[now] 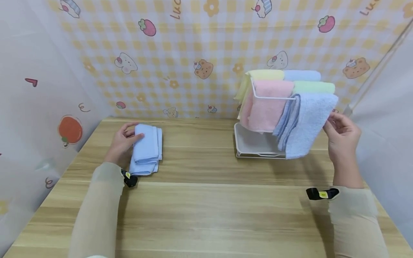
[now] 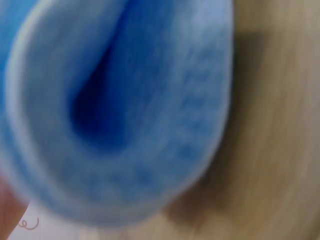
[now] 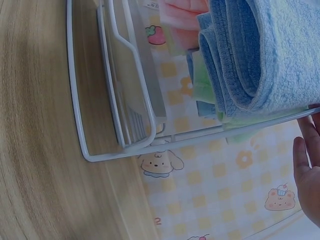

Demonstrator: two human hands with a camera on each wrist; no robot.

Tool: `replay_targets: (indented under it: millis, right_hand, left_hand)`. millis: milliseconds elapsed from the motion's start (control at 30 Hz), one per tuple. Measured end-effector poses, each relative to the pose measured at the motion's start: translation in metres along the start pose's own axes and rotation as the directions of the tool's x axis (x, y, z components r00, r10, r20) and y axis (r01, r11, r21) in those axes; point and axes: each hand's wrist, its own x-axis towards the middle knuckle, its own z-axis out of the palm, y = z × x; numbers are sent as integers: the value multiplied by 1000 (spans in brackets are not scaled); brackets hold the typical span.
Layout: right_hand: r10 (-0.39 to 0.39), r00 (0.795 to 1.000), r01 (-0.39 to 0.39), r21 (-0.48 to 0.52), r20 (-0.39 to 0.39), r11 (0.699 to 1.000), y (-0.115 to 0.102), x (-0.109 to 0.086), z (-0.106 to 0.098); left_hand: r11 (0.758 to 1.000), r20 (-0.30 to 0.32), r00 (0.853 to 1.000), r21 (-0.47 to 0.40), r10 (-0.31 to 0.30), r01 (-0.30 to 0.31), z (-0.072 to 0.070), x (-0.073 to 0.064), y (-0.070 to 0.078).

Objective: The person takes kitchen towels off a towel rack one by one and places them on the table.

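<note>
My left hand [image 1: 125, 139] grips a folded light blue towel [image 1: 147, 143] at its left edge, thumb over the top layer. In the left wrist view the rounded fold of this towel [image 2: 135, 185] fills much of the picture, blurred. At the right, a white wire rack [image 3: 82, 130] carries folded towels. A blue towel [image 1: 311, 122] hangs over its front bar, its layers draped downward. My right hand [image 1: 343, 136] pinches the right edge of this hanging towel, beside the rack's side wire, with some fingertips hidden behind the cloth.
Pink [image 1: 271, 107], yellow [image 1: 266, 74] and green towels [image 1: 314, 87] and another blue one [image 1: 301, 75] hang farther back on the rack. A pale tray [image 1: 258, 143] forms its base. The wooden table [image 1: 206, 211] meets a patterned curtain [image 1: 180, 46] behind.
</note>
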Motion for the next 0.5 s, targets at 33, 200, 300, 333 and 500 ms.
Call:
replay_targets:
  millis: [33, 200, 300, 333, 500]
  right_hand:
    - [1, 1000, -1, 1, 0, 1000, 0, 0, 0]
    - [4, 1000, -4, 3, 3, 1000, 0, 0, 2]
    - [0, 1000, 0, 15, 3, 1000, 0, 1, 3]
    - [-2, 1000, 2, 20, 2, 1000, 0, 1, 3]
    - [-9, 1000, 9, 41, 0, 999, 1, 0, 2]
  left_hand:
    - [1000, -5, 1000, 23, 10, -10, -2, 0, -1]
    - [999, -19, 1000, -34, 23, -24, -14, -3, -4]
    - [995, -24, 999, -86, 41, -43, -19, -6, -4]
    - [993, -24, 998, -102, 51, -54, -20, -7, -4]
    - [996, -44, 995, -3, 92, -92, -23, -15, 4]
